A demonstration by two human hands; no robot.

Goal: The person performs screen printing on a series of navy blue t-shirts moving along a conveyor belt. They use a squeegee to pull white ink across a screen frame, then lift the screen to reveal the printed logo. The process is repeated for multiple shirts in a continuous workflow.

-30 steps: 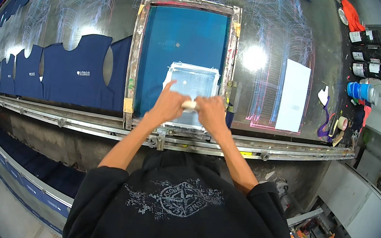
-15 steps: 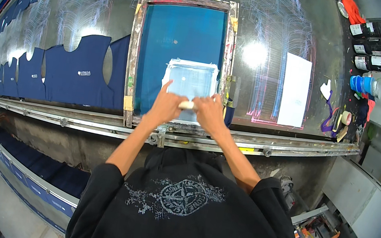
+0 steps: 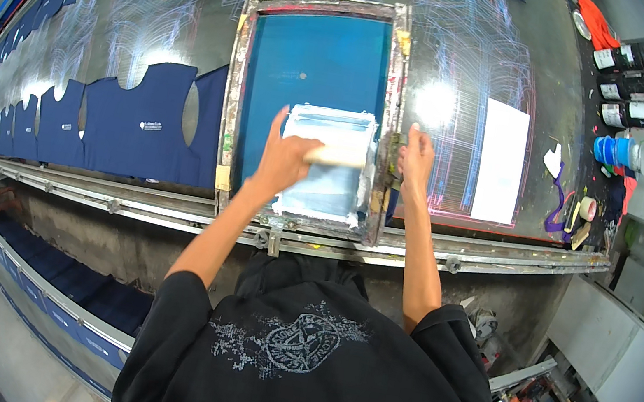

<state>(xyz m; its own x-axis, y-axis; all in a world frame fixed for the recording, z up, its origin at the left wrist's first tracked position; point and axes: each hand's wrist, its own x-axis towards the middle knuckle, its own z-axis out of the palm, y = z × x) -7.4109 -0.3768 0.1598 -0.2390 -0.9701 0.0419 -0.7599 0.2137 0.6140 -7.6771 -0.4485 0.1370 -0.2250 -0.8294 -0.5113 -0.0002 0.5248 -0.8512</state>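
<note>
A screen-printing frame (image 3: 231, 104) with a blue mesh (image 3: 320, 47) lies on the long table in front of me. White ink (image 3: 331, 113) rims the pale print area in the lower part of the mesh. My left hand (image 3: 286, 161) is closed around the left end of a squeegee (image 3: 341, 155), a pale bar lying across that area. My right hand (image 3: 416, 159) is at the outer right side of the frame, its fingers curled next to the frame's edge; whether they grip it is hard to see.
Navy fabric pieces (image 3: 129, 126) with small white prints line the table leftward. To the right are a white sheet (image 3: 501, 161), black containers (image 3: 629, 114), blue tape rolls (image 3: 617, 151) and a cream tape roll (image 3: 587, 209). A metal rail (image 3: 489, 255) edges the table's near side.
My right hand has let go of the squeegee and moved right, to the frame's outer edge. The left hand alone holds the squeegee, now slightly farther up the mesh.
</note>
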